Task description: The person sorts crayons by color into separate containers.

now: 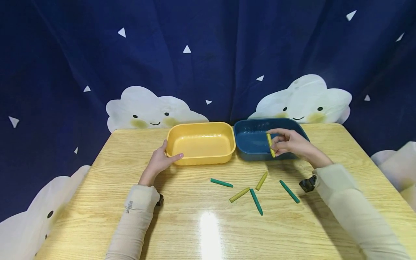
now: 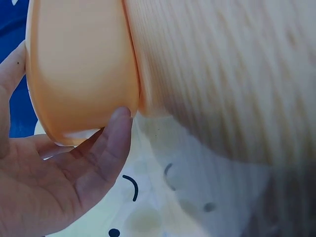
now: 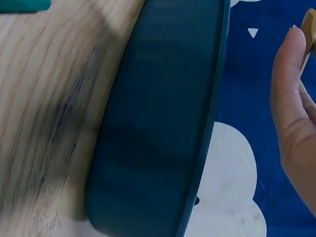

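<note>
My left hand (image 1: 162, 159) holds the yellow plastic bin (image 1: 205, 160) by its left end, thumb over the front corner and fingers at the side. The left wrist view shows this hand (image 2: 64, 177) spread around the bin's end (image 2: 81, 64). Above the dark blue bin (image 1: 251, 156), my right hand (image 1: 294, 144) pinches a yellow crayon (image 1: 270, 145) between thumb and fingers. In the right wrist view the crayon (image 3: 309, 29) is partly cut off at the edge, with the blue bin's outer wall (image 3: 153, 118) beside the hand.
Loose on the wooden table (image 1: 182, 224) lie green crayons (image 1: 221, 182), (image 1: 256, 202), (image 1: 289, 191) and yellow crayons (image 1: 239, 194), (image 1: 261, 180). The two bins stand side by side at the table's back edge. Behind hangs a dark blue curtain (image 1: 214, 72) with clouds.
</note>
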A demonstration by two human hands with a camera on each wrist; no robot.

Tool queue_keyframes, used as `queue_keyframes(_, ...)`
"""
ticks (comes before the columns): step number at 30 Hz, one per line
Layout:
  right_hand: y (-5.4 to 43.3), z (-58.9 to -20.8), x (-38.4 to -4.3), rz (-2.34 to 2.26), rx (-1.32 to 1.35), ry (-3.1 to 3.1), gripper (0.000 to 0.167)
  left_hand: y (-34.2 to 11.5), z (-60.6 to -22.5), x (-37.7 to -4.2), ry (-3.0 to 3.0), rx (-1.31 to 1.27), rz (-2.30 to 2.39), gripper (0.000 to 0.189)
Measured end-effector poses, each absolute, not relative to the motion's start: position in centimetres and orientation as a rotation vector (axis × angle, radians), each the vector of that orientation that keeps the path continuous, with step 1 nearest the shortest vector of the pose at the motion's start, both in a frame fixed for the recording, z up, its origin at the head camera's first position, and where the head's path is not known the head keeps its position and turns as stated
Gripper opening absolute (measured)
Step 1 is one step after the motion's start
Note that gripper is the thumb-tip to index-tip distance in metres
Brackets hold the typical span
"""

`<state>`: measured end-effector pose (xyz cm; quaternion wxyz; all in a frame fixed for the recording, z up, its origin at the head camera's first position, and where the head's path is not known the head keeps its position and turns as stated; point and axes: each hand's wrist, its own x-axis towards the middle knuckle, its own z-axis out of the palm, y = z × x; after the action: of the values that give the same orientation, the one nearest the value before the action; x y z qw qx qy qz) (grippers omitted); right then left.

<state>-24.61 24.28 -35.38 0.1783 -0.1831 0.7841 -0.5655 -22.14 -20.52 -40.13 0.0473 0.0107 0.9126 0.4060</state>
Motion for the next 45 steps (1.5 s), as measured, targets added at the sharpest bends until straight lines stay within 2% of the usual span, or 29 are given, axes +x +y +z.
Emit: queue_keyframes(45, 16.9, -32.4, -28.5, -1.635, -0.585, 2.136, 0.055, -20.5, -40.2, -22.4, 2.788, 0.051, 1.259, 0.101)
